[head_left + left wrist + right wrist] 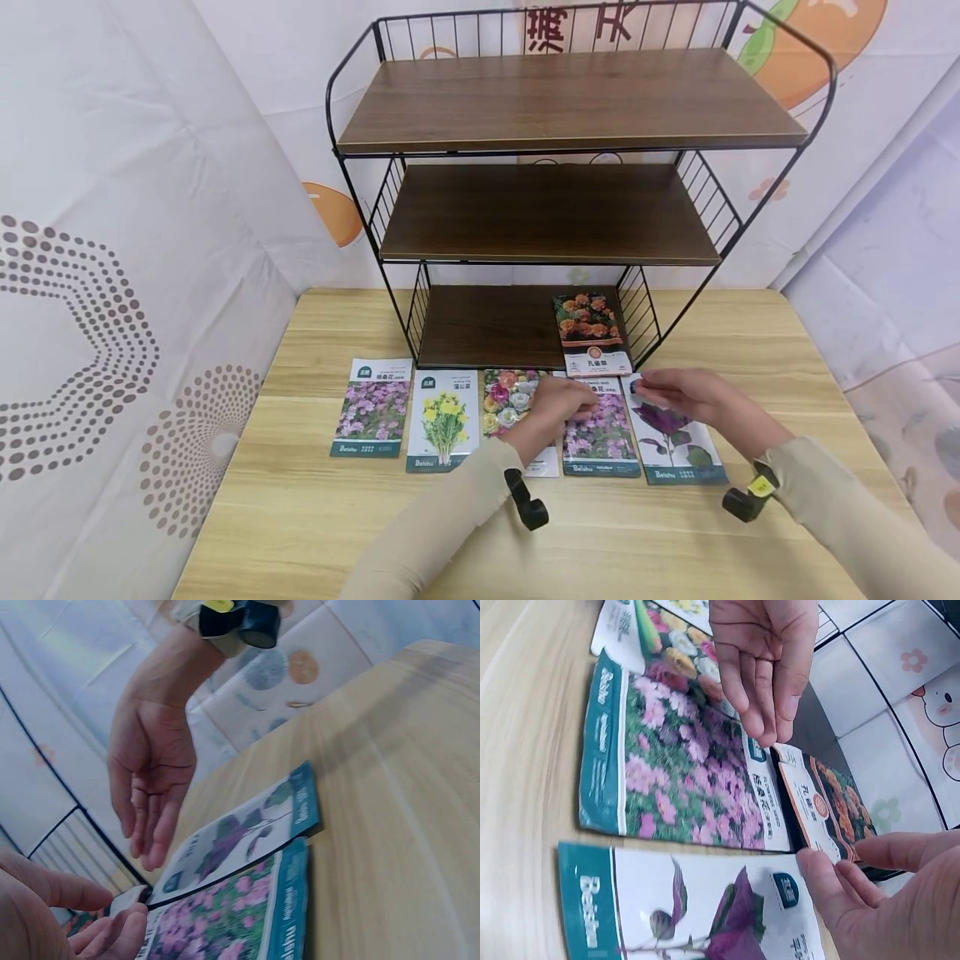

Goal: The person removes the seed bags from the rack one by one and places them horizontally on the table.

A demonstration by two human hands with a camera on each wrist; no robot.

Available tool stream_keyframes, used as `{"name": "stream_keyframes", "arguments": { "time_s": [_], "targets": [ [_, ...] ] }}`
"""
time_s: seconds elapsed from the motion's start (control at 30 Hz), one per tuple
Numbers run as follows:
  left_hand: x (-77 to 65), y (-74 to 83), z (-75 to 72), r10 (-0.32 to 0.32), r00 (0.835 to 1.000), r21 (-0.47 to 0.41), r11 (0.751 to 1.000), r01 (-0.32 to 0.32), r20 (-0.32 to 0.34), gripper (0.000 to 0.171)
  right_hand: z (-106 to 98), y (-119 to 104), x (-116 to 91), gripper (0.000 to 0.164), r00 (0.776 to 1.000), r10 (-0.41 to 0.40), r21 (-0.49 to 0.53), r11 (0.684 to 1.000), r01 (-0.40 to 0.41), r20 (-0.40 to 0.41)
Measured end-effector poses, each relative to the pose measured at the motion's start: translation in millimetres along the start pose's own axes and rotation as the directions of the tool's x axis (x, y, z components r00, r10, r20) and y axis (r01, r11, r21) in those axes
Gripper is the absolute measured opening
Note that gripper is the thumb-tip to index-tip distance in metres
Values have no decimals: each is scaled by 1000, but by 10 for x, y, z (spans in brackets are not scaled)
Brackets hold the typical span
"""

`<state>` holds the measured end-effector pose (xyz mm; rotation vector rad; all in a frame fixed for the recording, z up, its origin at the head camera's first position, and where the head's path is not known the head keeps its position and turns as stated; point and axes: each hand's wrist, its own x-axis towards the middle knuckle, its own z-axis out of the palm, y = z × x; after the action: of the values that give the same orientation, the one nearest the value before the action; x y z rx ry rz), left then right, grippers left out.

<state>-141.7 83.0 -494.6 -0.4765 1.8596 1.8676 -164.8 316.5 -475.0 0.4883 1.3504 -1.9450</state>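
Note:
A seed packet with orange marigolds (592,333) lies on the right end of the bottom shelf, its lower edge at the shelf's front. My left hand (558,404) hovers over the top of a packet of pink flowers (600,433), fingers loosely bent and holding nothing. To the right, my right hand (686,392) is above the top of a packet with a purple flower (671,442). Its relaxed fingers (821,881) are near the marigold packet's lower corner in the right wrist view; whether they touch it I cannot tell.
A black wire rack with three brown shelves (547,212) stands at the back of the wooden table (300,533). Along its front lie more packets: pink flowers (372,408), yellow flowers (444,421) and multicoloured blooms (498,400), the last partly behind my left arm.

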Motion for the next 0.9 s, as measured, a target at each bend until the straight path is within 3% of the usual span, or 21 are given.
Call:
{"name": "stream_keyframes", "arguments": {
  "time_s": [0.33, 0.47, 0.9],
  "targets": [
    [130, 120, -108, -18, 993, -69, 998, 10, -115, 32, 53, 14, 93, 44, 999, -9, 61, 998, 12, -46],
    [176, 141, -140, -28, 988, -53, 998, 21, -149, 29, 62, 7, 111, 44, 998, 4, 76, 997, 1, -66],
    [281, 124, -177, -21, 985, -6, 1000, 20, -171, 29, 72, 42, 170, 43, 995, 47, 169, 985, -31, -89]
  ]
}}
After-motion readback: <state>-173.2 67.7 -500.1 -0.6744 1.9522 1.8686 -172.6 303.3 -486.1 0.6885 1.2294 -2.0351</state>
